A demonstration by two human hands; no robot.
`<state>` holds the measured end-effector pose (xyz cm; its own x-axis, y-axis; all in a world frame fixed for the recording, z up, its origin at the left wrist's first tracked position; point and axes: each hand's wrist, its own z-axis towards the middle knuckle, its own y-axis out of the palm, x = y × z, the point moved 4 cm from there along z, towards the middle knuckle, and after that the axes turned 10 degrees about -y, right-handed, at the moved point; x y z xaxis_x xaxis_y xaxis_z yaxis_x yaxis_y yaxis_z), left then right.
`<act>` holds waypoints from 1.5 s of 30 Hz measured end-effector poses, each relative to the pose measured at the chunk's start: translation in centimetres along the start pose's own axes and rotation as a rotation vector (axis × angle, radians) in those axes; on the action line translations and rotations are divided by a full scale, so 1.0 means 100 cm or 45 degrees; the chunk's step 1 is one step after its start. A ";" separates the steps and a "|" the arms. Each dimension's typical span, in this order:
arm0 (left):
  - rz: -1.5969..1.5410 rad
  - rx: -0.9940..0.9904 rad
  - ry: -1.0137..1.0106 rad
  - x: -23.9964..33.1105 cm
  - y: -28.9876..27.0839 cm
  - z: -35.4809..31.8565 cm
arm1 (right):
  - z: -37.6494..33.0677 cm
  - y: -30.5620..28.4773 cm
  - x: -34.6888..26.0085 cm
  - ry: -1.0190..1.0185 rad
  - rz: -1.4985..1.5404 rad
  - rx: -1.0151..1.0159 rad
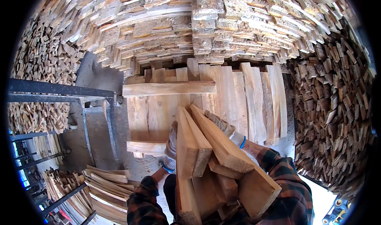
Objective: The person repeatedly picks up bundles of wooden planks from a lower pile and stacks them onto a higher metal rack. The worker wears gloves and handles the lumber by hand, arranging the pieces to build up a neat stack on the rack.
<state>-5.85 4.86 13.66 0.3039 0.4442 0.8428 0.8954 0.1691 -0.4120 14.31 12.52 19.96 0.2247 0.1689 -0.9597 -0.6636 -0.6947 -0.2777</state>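
Note:
Several short wooden boards are bunched in my arms, their sawn ends pointing back at my body and their far ends fanned over the stack. My left hand, in a pale knit glove with a blue cuff, presses against the bundle's left side. On the other side my right hand, gloved alike, grips the bundle near its far end. Both palms are hidden by the wood. Beneath them lies a layer of boards set side by side, with one crosswise board on top at the far left.
A tall wall of stacked boards rises straight ahead. More piled wood stands at the right and the far left. A dark metal frame reaches in from the left, above loose slats at the lower left.

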 end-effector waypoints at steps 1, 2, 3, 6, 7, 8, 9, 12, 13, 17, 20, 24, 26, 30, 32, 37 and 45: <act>0.022 0.023 -0.026 -0.007 -0.007 -0.011 | 0.004 0.009 0.003 -0.005 0.018 0.003; -0.025 -0.030 -0.015 -0.011 0.010 -0.015 | -0.006 -0.003 0.006 0.039 -0.047 0.051; -0.077 -0.099 -0.010 -0.016 0.030 -0.024 | -0.018 -0.017 0.008 0.090 -0.109 0.094; -0.076 -0.137 -0.019 -0.029 0.024 -0.041 | -0.015 -0.017 0.013 0.112 -0.126 0.150; -0.056 -0.154 -0.022 -0.029 0.026 -0.034 | -0.013 -0.013 0.020 0.127 -0.125 0.160; -0.012 -0.122 -0.039 -0.032 0.015 -0.029 | -0.003 -0.001 0.025 0.113 -0.093 0.149; 0.025 -0.093 -0.061 -0.037 0.005 -0.025 | 0.005 0.014 0.032 0.110 -0.056 0.132; -0.008 -0.118 0.004 -0.031 0.013 -0.026 | 0.002 0.011 0.033 0.160 -0.100 0.190; -0.028 -0.100 0.028 -0.029 0.015 -0.023 | 0.006 0.007 0.036 0.163 -0.108 0.203; -0.165 0.077 0.108 -0.009 0.039 0.017 | 0.011 -0.019 0.046 0.254 -0.193 0.256; -0.282 0.257 0.097 0.002 0.013 0.039 | 0.037 -0.011 0.060 0.294 -0.180 0.241; -0.663 -0.011 -0.235 0.004 -0.016 0.063 | 0.057 -0.010 0.057 0.265 0.288 0.403; -0.512 0.059 -0.106 0.025 -0.028 0.054 | 0.064 -0.013 0.045 0.247 0.455 0.381; -0.449 0.149 0.138 0.072 -0.082 0.018 | 0.088 0.006 0.018 0.066 0.431 0.141; -0.559 0.226 0.021 0.095 -0.100 -0.009 | 0.091 0.011 -0.021 -0.050 0.124 -0.007; -0.308 0.186 -0.401 0.094 -0.128 -0.035 | 0.063 0.064 0.013 0.112 0.149 -0.213; 0.129 0.201 -0.336 -0.136 -0.091 0.074 | 0.084 0.100 0.080 0.510 -0.076 -0.524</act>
<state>-20.54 3.79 3.35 0.2752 0.6752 0.6843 0.7971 0.2376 -0.5551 3.45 12.80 9.10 0.5589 -0.0061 -0.8292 -0.3274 -0.9203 -0.2139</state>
